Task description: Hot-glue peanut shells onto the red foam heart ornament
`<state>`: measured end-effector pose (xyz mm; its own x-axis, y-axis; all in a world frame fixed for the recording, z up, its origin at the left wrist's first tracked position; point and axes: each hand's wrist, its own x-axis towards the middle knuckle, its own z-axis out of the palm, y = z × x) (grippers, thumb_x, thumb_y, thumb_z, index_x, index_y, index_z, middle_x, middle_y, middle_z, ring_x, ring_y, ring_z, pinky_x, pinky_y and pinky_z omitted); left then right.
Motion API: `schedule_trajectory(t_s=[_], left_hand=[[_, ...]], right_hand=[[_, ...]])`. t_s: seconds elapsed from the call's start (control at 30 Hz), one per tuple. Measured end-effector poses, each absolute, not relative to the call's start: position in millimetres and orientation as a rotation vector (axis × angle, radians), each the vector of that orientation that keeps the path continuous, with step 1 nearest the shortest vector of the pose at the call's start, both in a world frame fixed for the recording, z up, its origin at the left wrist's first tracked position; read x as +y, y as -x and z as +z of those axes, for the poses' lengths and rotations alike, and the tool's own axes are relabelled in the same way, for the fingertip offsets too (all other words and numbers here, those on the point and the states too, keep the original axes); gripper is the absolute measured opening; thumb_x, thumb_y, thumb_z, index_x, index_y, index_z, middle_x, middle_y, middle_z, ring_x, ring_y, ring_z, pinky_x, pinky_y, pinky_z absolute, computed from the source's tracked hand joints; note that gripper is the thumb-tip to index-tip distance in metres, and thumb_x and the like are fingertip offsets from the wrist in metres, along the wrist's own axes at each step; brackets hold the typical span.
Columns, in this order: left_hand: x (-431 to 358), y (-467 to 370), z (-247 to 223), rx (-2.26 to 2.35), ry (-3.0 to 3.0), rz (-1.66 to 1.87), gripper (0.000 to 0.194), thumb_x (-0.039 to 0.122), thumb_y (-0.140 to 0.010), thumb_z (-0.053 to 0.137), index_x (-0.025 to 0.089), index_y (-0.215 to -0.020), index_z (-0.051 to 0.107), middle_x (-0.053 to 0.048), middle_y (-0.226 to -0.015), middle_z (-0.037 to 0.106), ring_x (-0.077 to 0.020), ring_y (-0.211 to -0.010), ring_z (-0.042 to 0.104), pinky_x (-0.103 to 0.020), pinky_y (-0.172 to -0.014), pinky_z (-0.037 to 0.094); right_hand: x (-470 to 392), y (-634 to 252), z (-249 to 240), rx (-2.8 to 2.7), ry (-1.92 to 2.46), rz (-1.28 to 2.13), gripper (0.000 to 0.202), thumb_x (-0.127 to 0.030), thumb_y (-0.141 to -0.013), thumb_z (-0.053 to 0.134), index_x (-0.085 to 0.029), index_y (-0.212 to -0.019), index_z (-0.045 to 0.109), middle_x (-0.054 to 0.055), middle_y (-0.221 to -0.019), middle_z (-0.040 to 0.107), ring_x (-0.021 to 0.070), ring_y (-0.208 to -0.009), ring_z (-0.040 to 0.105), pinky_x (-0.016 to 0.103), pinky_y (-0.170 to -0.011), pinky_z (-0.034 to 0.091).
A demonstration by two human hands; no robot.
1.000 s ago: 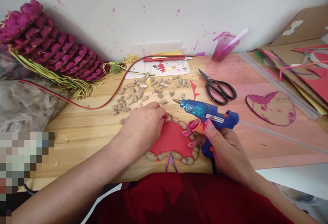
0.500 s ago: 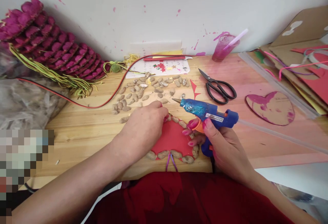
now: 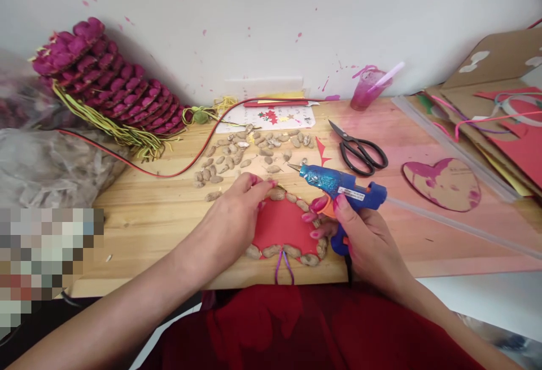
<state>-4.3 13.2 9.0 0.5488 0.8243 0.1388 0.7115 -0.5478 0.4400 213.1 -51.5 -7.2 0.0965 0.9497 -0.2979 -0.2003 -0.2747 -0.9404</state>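
A red card [image 3: 285,223] edged with peanuts lies near the table's front edge, with a purple cord loop [image 3: 284,268] at its lower edge. My left hand [image 3: 235,217] is at the card's upper left edge, its fingers closed beside a peanut [image 3: 277,193]; what they pinch, if anything, is hidden. In my right hand [image 3: 364,234] is a blue glue gun [image 3: 334,182], its nozzle pointing left above the card's upper right side. Loose peanuts [image 3: 228,158] are spread behind the card.
Black scissors [image 3: 359,149] and a heart-shaped cardboard piece [image 3: 442,183] lie to the right. A pink-stained cup [image 3: 370,88] stands by the wall. At left are a magenta stack [image 3: 114,79] and plastic bags [image 3: 55,155]. A red cord [image 3: 190,164] crosses the table.
My left hand has drawn slightly left along the card's upper edge, uncovering a peanut there. My right hand still holds the glue gun in nearly the same place. The view has shifted a little.
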Motion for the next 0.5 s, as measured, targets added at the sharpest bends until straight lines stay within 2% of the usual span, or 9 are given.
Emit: schedule_trajectory(t_s=[0.1,0.2,0.37,0.5], left_hand=[[5,6,-5,1.259,-2.477,0.546,0.038,0.008,-0.095,0.037,0.018,-0.121,0.063,-0.007,-0.105,0.056,-0.0162,-0.091,0.058,-0.03,-0.08,0.053],[-2,3,-16,1.278,-2.548,0.523,0.035,0.015,-0.099,0.039,0.02,-0.126,0.06,-0.008,-0.108,0.054,-0.0191,-0.096,0.056,-0.034,-0.083,0.054],[-8,1,-23,1.281,-2.648,0.527,0.045,0.006,-0.092,0.044,0.019,-0.134,0.055,-0.012,-0.119,0.052,-0.0232,-0.104,0.053,-0.041,-0.091,0.054],[-10,-1,-20,1.297,-2.703,0.504,0.048,0.001,-0.09,0.044,0.016,-0.135,0.054,-0.013,-0.122,0.051,-0.0243,-0.108,0.053,-0.041,-0.093,0.055]], right_hand=[[-51,-212,-7,-0.816,1.327,1.402,0.037,-0.058,-0.088,0.064,-0.022,-0.09,0.072,0.003,-0.081,0.078,0.0141,-0.062,0.071,0.023,-0.06,0.056],[-49,-211,-7,-0.807,1.321,1.402,0.037,-0.058,-0.087,0.065,-0.022,-0.09,0.072,0.003,-0.08,0.078,0.0143,-0.062,0.071,0.023,-0.06,0.056],[-49,-211,-7,-0.795,1.332,1.414,0.039,-0.059,-0.086,0.066,-0.022,-0.091,0.072,0.004,-0.083,0.079,0.0148,-0.062,0.071,0.024,-0.058,0.056],[-50,-212,-5,-0.804,1.341,1.406,0.039,-0.06,-0.086,0.066,-0.021,-0.09,0.072,0.005,-0.083,0.079,0.0146,-0.063,0.071,0.023,-0.059,0.055]])
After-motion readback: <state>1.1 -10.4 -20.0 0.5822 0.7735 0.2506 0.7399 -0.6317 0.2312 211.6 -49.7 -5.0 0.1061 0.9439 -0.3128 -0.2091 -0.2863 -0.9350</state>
